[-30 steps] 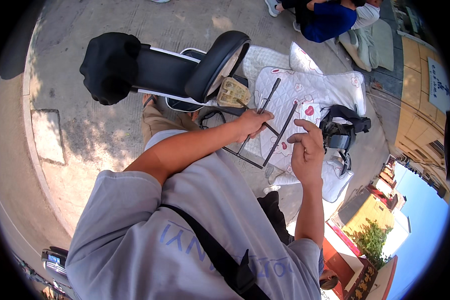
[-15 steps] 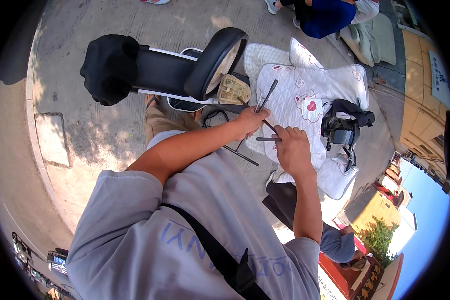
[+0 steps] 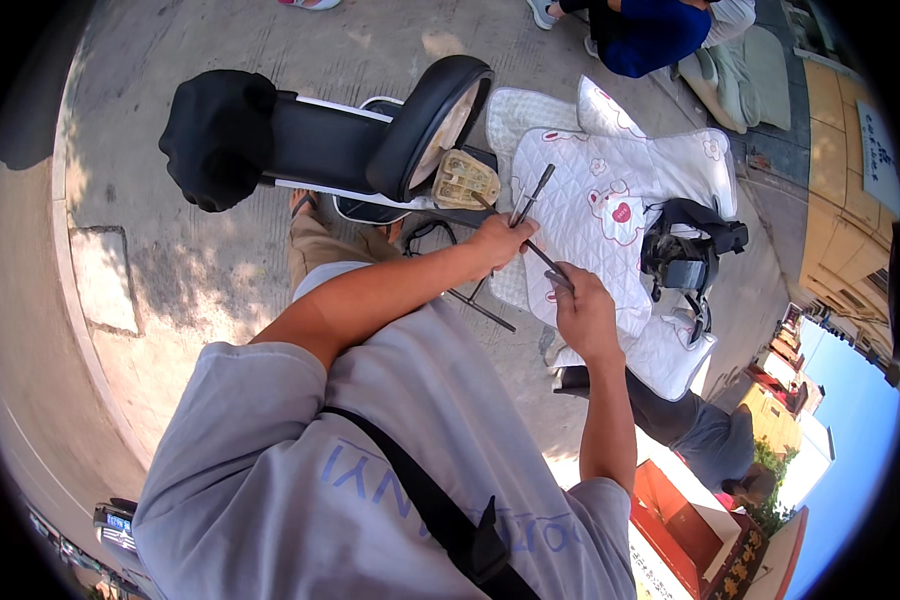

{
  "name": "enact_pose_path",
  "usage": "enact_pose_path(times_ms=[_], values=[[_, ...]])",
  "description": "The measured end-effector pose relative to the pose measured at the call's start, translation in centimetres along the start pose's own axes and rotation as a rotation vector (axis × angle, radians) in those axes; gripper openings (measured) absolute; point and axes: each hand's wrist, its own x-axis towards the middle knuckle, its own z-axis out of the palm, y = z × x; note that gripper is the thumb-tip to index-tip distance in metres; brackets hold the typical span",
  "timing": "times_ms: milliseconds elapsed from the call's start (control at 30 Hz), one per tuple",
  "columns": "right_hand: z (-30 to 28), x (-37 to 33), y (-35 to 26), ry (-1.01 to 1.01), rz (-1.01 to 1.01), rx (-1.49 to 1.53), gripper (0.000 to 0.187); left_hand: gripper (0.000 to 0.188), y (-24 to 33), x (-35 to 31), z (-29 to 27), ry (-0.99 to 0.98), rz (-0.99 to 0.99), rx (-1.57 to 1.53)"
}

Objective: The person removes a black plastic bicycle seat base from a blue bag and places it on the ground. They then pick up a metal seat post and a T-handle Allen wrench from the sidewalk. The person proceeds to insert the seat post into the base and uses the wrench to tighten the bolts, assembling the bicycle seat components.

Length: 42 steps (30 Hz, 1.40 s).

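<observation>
My left hand [image 3: 498,245] is closed around thin dark metal rods [image 3: 537,190] that cross at its fist; one has a bright silvery section. From the same grip another dark bar [image 3: 485,312] shows below, near my shirt. My right hand [image 3: 584,305] is closed on the right-hand end of a slanting dark rod [image 3: 545,258] that runs back toward the left hand. Whether the rods are joined inside my left fist is hidden. Just beyond them is a yellowish-beige moulded piece with hollows [image 3: 467,180], beside a black padded seat part [image 3: 435,125] tilted upright.
A scooter stands before me with a long black seat [image 3: 330,140], a black-covered rear [image 3: 220,140] and a white quilted cover [image 3: 580,200] over its front. Its dark handlebar area [image 3: 685,260] is at right. A person in blue [image 3: 660,35] sits beyond; another person [image 3: 715,435] is at right.
My right hand has shifted slightly down and turned, and the short bar sticking out of it no longer shows. The person at right has moved further right. My left hand stays nearly still.
</observation>
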Motion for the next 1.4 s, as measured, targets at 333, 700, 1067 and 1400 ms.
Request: enact_pose_path(times_ms=[333,700,1067,1400], values=[[1.3,0.6,0.3,-0.041,0.315,0.263,0.023,0.034,-0.5,1.0,-0.8,-0.028,-0.008,0.068],[-1.5,5.4,-3.3,-0.171,0.454,0.387,0.024,0.03,0.5,1.2,-0.5,0.047,0.03,-0.134],[-4.0,3.0,-4.3,0.374,-0.191,-0.301,0.05,0.018,0.7,0.6,-1.7,-0.081,-0.08,-0.293],[-4.6,2.1,-5.6,0.025,-0.426,-0.252,0.04,0.016,1.9,-0.1,-1.8,-0.114,-0.13,-0.398]])
